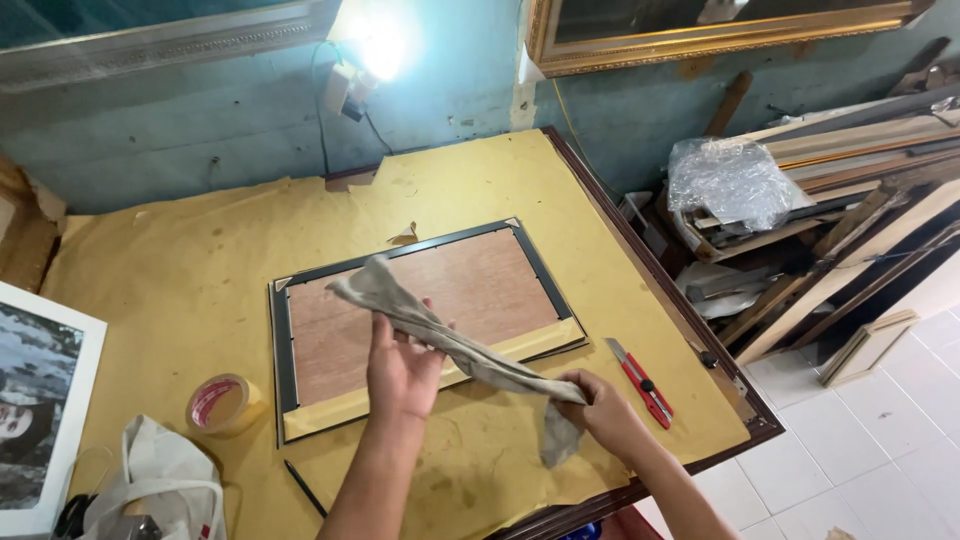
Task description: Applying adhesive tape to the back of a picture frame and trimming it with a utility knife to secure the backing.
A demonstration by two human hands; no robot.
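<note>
Here, at lower centre, the left hand (402, 372) and right hand (603, 412) each clamp the grey cloth (450, 340); keeping it taut above the face-down frame (283, 345) seems wise.

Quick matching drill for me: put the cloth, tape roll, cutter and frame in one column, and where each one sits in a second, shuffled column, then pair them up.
Things:
1. cloth
2. tape roll
3. cutter
4. frame

Places:
A. flat on the table, middle, back side up
B. on the table, right of the frame
C. stretched between the left hand and right hand
D. on the table, left of the frame

Pairs: 1-C, 2-D, 3-B, 4-A
</note>
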